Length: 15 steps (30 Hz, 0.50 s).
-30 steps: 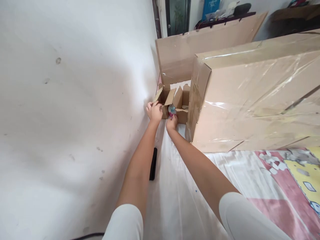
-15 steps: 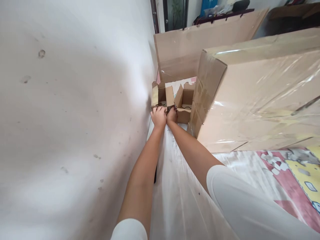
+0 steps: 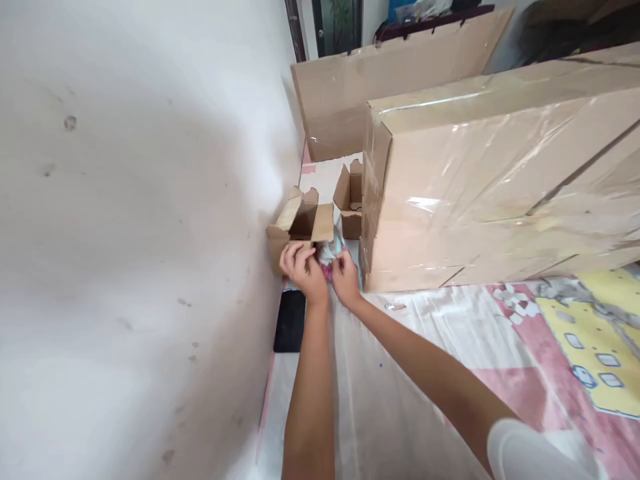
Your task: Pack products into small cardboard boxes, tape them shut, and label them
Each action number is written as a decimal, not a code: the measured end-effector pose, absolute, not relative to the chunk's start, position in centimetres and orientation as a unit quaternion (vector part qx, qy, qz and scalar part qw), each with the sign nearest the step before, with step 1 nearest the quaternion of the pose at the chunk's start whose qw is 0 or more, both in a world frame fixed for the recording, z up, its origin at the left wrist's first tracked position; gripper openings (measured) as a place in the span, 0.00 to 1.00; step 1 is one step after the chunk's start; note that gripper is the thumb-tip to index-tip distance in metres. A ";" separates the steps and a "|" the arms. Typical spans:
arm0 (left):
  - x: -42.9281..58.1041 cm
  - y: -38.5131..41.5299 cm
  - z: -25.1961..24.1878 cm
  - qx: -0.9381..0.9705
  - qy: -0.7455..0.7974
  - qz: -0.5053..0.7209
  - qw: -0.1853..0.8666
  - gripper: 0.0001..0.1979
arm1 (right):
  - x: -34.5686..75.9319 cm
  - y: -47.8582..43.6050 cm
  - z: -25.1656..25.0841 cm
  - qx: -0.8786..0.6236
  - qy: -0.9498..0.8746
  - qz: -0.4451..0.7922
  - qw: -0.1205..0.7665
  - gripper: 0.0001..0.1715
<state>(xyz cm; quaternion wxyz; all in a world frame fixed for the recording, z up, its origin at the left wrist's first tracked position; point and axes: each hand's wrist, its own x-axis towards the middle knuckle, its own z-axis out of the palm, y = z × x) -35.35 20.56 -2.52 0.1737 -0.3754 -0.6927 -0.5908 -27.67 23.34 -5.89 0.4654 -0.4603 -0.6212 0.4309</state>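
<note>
Beside the wall stands a small open cardboard box (image 3: 283, 257), its flaps up, tilted a little. My left hand (image 3: 306, 272) is closed over its near wall, with the fingers bent on the edge. Against the box's right side, my right hand (image 3: 346, 275) pinches a crumpled, shiny light-blue and pink piece (image 3: 330, 249); its exact kind is unclear. Part of it is hidden behind the fingers and the box flap. A second small open cardboard box (image 3: 351, 225) stands just beyond my right hand, apart from it.
A large taped cardboard box (image 3: 490, 200) rises on the right, with a flat cardboard panel (image 3: 340, 100) behind. The white wall (image 3: 150, 233) borders the left. A black flat device (image 3: 290, 321) lies by the wall on the patterned sheet (image 3: 400, 400).
The small box in my left hand has come nearer and away from the second box. The light-blue and pink piece now shows at my right hand. The view has shifted, uncovering the black device.
</note>
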 end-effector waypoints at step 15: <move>-19.9 -6.6 -4.1 -0.251 -0.665 -0.687 0.148 0.15 | 7.8 6.9 -2.6 -0.207 -0.860 0.106 0.455 0.13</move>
